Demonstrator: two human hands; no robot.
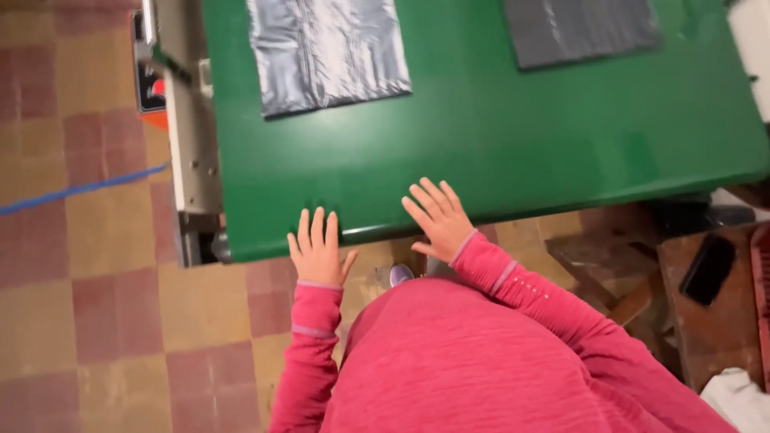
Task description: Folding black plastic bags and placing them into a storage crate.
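My left hand [318,250] rests flat with fingers spread on the near edge of a green table [513,136]. My right hand [438,216] lies flat beside it, a little farther onto the green top, fingers apart. Both hands hold nothing. Pink sleeves cover my arms. A grey plastic sheet [325,50] lies on the table well beyond my left hand, and a darker grey sheet [579,29] lies at the far right of the table.
A metal machine frame [186,136] adjoins the table's left side. The floor has tan and reddish tiles with a blue line [80,190]. A wooden bench [706,313] holding a black flat object [707,269] stands at right. White cloth [738,401] lies at the bottom right.
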